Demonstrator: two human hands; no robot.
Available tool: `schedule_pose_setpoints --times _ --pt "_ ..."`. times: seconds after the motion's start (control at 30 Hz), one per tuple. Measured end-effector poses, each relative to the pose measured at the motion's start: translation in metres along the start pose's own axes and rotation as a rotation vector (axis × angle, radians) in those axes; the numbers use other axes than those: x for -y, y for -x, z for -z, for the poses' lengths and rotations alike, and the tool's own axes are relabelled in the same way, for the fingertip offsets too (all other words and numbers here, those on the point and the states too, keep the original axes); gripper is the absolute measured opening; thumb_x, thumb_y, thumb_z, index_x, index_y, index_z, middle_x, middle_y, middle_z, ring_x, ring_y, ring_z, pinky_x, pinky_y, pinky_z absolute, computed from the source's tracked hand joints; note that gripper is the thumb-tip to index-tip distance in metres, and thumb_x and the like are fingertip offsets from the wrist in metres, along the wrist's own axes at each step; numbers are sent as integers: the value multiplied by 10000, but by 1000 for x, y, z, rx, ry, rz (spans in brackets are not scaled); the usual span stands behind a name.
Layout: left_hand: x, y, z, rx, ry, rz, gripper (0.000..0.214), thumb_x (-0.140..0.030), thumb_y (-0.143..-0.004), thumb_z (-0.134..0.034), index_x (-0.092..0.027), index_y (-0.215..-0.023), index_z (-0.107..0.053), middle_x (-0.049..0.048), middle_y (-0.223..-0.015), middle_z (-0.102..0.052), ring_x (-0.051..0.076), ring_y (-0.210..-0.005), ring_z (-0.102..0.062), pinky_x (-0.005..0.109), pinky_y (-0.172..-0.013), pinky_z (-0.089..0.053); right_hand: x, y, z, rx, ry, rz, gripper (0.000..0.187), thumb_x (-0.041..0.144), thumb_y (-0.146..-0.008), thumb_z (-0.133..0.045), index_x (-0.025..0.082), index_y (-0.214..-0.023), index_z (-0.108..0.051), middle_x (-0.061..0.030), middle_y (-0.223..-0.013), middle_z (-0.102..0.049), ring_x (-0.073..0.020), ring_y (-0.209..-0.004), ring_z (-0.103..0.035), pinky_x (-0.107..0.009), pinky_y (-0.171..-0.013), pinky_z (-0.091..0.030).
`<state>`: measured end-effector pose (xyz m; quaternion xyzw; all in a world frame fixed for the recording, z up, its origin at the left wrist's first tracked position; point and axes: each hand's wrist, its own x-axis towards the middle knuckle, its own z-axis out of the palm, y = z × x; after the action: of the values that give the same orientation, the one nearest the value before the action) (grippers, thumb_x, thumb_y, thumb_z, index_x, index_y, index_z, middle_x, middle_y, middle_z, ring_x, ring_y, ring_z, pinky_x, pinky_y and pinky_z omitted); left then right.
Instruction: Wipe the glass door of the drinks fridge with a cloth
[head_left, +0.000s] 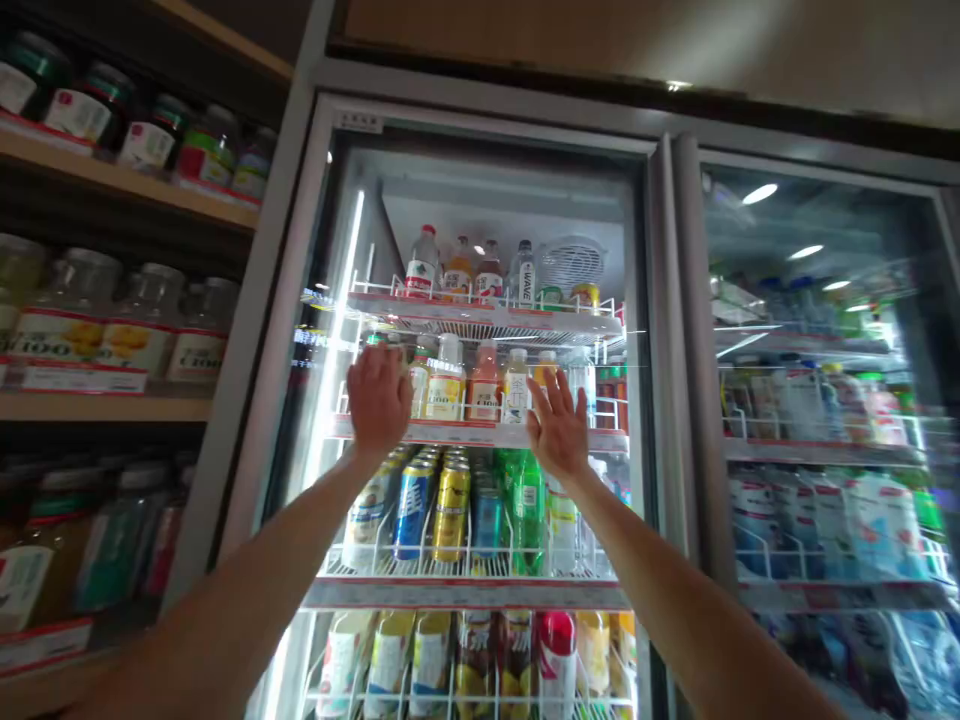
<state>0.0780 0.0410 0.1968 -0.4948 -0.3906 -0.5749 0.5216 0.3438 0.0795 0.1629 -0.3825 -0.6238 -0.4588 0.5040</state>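
Note:
My left hand (380, 402) is raised in front of the second shelf of a lit drinks fridge, back toward me. Its fingers point up and look slightly bent, with no object visible in them. My right hand (559, 424) is up at the same shelf, fingers spread and holding nothing. Between the hands stand a yellow-labelled bottle (445, 385), a pink bottle (484, 385) and a white-labelled bottle (517, 388). I cannot tell whether either hand touches the glass door (502, 190) or a bottle.
Below are blue cans (413, 508), gold cans (451, 508) and a green bottle (528, 510) in wire dividers. Bottles in several colours line the top shelf (487, 315). A second fridge (825, 455) stands right; wooden shelves (105, 405) with jars are left.

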Motion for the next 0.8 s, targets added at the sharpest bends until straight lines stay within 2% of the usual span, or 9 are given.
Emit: schedule_pose_setpoints --times 0.1,0.2,0.33,0.37,0.43,0.5,0.63,0.7,0.8 --pt "-25 3 -7 140 46 -186 412 -311 -871 -386 -203 -1253 -497 78 -1355 -479 231 -1310 -355 437 -1090 -268 -2 1 0 -1 -10 5 475 324 -920 -299 261 -1390 -328 -37 -1492 -300 -212 -1404 -180 -465 -1118 -164" --pt "-14 -1 -2 211 63 -247 427 -320 -878 -364 -195 -1269 -484 94 -1370 -463 240 -1317 -349 459 -1094 -252 -3 2 1 4 -25 11 490 312 -915 -305 274 -1403 -303 -34 -1501 -281 -209 -1408 -164 -461 -1119 -162" --pt "24 -12 11 41 -12 60 447 -354 -882 -353 -139 -1248 -494 176 -1348 -451 305 -1295 -362 510 -1037 -301 -1 3 1 -5 -29 14 486 303 -913 -306 265 -1397 -319 -42 -1498 -286 -216 -1408 -166 -469 -1118 -162" --pt "27 -13 12 -3 -20 130 451 -351 -885 -345 -123 -1248 -488 194 -1344 -443 314 -1293 -358 515 -1029 -305 0 2 1 -9 -30 12 480 304 -913 -307 262 -1391 -331 -44 -1495 -291 -218 -1408 -166 -471 -1117 -164" --pt "22 -11 9 -29 -10 171 449 -342 -883 -355 -113 -1249 -478 199 -1338 -440 310 -1294 -353 501 -1037 -301 1 2 1 -12 -33 6 472 299 -912 -313 260 -1381 -347 -44 -1493 -297 -218 -1408 -165 -476 -1115 -168" --pt "1 -3 3 21 13 82 434 -332 -875 -378 -136 -1248 -481 165 -1341 -454 288 -1298 -352 476 -1057 -290 1 2 2 -15 -35 1 466 288 -910 -318 261 -1373 -358 -41 -1488 -308 -214 -1407 -172 -476 -1113 -176" --pt "-40 15 -7 182 78 -289 419 -294 -886 -362 -203 -1283 -459 83 -1360 -471 225 -1320 -340 439 -1102 -242 2 2 3 -33 -31 2 452 281 -911 -323 259 -1359 -379 -40 -1476 -332 -215 -1398 -202 -470 -1112 -189" --pt "-39 16 -6 206 84 -379 417 -284 -890 -365 -211 -1291 -454 76 -1355 -480 212 -1316 -350 430 -1107 -236 2 2 3 -36 -28 4 450 274 -914 -320 257 -1360 -376 -41 -1476 -332 -216 -1396 -211 -470 -1111 -195" --pt "-11 5 0 164 63 -305 410 -299 -885 -380 -200 -1271 -473 96 -1340 -491 237 -1292 -382 448 -1079 -280 2 3 2 -36 -21 2 450 268 -913 -324 262 -1360 -372 -39 -1479 -328 -207 -1401 -197 -459 -1116 -188"
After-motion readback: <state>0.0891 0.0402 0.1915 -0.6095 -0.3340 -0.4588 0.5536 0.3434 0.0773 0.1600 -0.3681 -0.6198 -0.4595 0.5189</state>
